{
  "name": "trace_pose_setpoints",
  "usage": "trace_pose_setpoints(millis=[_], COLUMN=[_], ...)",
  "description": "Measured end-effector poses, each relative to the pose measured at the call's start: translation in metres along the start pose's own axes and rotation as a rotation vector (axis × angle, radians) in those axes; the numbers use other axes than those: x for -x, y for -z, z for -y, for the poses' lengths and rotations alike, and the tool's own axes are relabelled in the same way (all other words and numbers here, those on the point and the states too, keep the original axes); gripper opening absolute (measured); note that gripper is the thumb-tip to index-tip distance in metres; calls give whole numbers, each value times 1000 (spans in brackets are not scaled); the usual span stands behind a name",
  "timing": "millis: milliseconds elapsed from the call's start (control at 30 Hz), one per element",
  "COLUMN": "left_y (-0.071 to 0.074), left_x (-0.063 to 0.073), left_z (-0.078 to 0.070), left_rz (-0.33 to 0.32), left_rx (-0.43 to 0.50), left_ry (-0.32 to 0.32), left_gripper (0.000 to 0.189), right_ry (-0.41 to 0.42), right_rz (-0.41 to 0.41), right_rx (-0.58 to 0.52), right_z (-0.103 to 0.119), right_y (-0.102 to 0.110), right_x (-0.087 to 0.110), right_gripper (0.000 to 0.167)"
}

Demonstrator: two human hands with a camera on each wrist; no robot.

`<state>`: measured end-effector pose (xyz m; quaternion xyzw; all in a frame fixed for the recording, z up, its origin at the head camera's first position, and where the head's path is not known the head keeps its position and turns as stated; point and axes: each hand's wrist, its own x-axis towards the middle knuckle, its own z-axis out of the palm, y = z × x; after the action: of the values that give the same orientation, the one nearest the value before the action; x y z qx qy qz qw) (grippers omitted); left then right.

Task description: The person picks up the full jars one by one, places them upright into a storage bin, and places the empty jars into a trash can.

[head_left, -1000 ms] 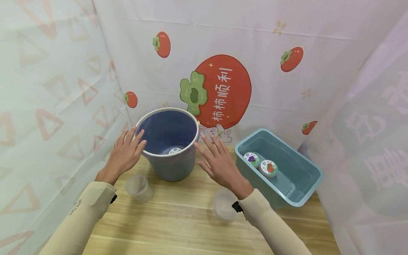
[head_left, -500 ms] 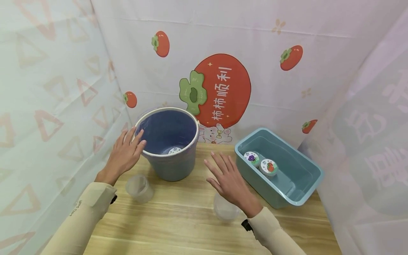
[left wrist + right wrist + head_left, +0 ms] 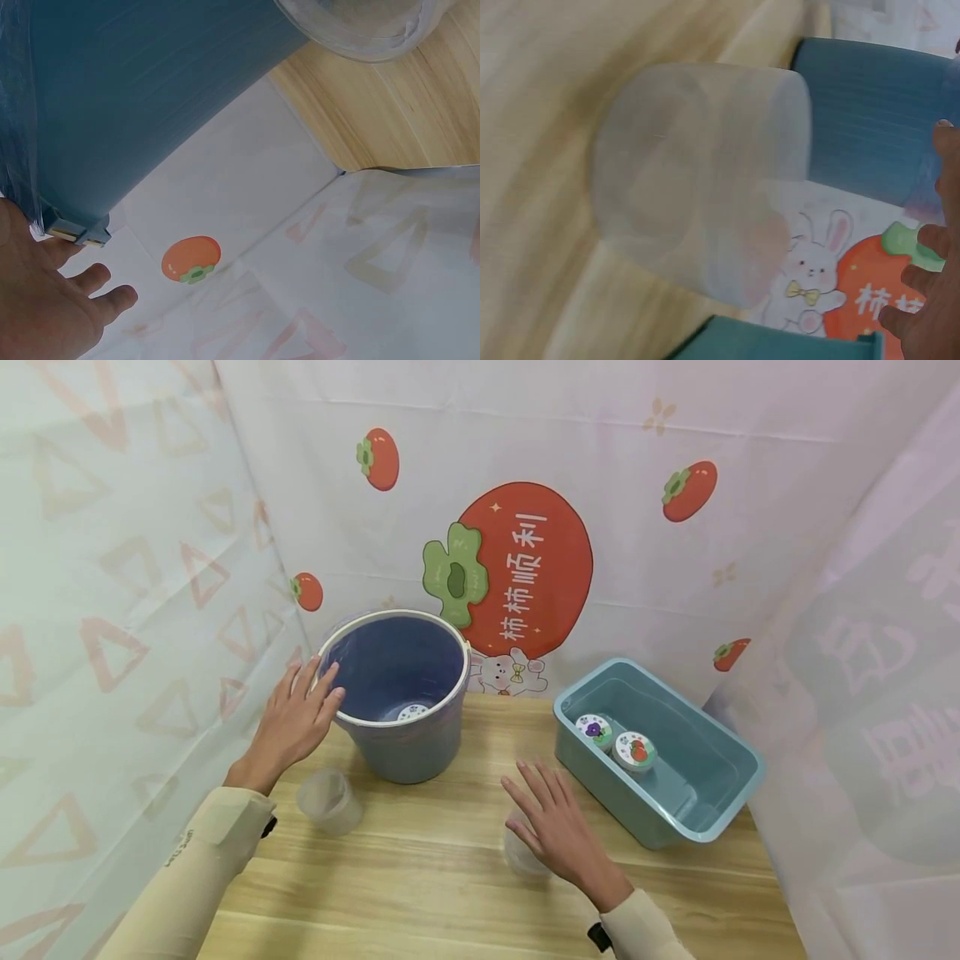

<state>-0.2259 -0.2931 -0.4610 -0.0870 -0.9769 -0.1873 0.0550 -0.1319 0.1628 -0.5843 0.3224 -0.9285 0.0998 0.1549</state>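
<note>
My left hand (image 3: 292, 722) lies with spread fingers at the left rim of a blue-grey bucket (image 3: 408, 756). In the left wrist view its fingertips meet the bucket's rim, where a clear plastic film hangs. My right hand (image 3: 558, 827) hovers, fingers extended, over a frosted translucent cup (image 3: 517, 852) and partly covers it. That cup (image 3: 697, 172) fills much of the right wrist view, apart from the fingers. Inside the bucket sits a white-topped round tub (image 3: 412, 712), partly hidden by the rim. Neither hand holds anything.
A teal rectangular basin (image 3: 600, 777) stands at the right, holding a round tub with a purple flower (image 3: 594, 731) and one with a red fruit (image 3: 633, 752). Another translucent cup (image 3: 330, 806) stands before the bucket. Printed cloth walls (image 3: 750, 568) enclose the wooden table (image 3: 405, 902).
My right hand has drawn away from the bucket's right rim, moving right and nearer to me, over the translucent cup. My left hand stays at the bucket.
</note>
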Motion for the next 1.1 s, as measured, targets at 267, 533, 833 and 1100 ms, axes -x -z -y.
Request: trace_pose_setpoints(millis=[267, 533, 833, 1100], left_y=[1, 1, 1, 1], left_x=[0, 0, -1, 0], left_z=[-2, -2, -1, -2], left_rz=[-2, -9, -5, -5], left_rx=[-9, -12, -14, -17], left_ry=[-8, -10, -8, -2], left_gripper=[68, 67, 68, 68], right_ry=[-53, -53, -63, -60], right_rz=[40, 46, 54, 54], right_rx=[-43, -20, -24, -7], right_z=[-4, -5, -4, -4], right_y=[-28, -49, -55, -61], right_x=[33, 58, 67, 71], right_gripper=[66, 70, 72, 74])
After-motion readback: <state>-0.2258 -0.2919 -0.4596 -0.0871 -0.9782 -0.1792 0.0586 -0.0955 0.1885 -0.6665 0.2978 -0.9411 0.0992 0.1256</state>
